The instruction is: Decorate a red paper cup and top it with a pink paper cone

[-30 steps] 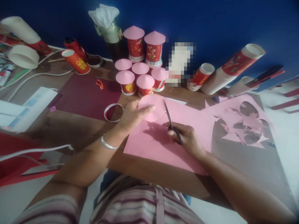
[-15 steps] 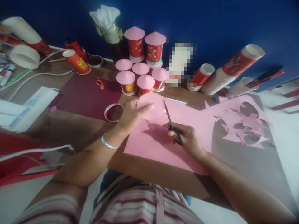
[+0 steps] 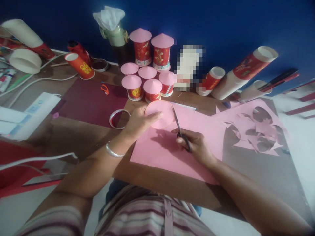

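My left hand [image 3: 141,121] pinches a round pink paper disc [image 3: 161,109], thumb on top and fingers underneath. In my right hand [image 3: 195,144] is a pair of scissors [image 3: 180,129] with dark handles, its blades at the disc's right edge. The blades look nearly closed. Below both hands a large pink paper sheet [image 3: 157,154] lies on the table. Just behind the disc stand several small red paper cylinders with pink cone roofs [image 3: 152,87]. A roll of tape [image 3: 119,118] rests left of my left hand.
Pink paper scraps with round holes [image 3: 263,126] lie at the right. Red and white tubes [image 3: 246,73] stand along the blue wall, near a tissue-topped flask [image 3: 116,36]. A maroon sheet [image 3: 91,101], an orange cup [image 3: 80,66] and white cables are at the left.
The pink disc has tilted and shifted slightly towards me in my left hand. The scissors stay at its right edge, and the rest looks nearly the same.
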`<state>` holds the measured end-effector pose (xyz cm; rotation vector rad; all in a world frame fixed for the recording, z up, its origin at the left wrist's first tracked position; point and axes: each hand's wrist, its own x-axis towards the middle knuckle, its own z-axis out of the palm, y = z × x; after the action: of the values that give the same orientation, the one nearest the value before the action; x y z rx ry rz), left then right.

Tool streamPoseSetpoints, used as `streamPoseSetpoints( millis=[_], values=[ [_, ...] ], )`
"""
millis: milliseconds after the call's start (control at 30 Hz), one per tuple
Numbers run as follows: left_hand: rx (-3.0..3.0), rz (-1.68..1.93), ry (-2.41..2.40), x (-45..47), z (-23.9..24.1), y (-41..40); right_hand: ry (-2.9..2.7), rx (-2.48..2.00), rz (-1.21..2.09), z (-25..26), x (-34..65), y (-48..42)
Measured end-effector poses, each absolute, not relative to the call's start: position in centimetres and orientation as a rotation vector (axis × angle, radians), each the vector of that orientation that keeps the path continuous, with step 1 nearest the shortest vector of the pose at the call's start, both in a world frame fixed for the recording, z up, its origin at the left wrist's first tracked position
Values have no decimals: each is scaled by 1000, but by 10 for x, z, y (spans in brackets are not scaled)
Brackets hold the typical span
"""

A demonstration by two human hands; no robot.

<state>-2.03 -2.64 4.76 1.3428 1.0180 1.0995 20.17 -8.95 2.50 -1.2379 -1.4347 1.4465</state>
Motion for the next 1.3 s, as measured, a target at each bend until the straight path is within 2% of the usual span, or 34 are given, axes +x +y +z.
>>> streamPoseSetpoints(
  millis=[533, 1300],
  values=[
    [1155, 1166, 1005, -21, 39, -25, -1453, -1263, 1427, 30, 201, -90],
    [1267, 1119, 1068, -19, 46, -27, -1441, -1284, 1429, 29, 201, -90]
  ],
)
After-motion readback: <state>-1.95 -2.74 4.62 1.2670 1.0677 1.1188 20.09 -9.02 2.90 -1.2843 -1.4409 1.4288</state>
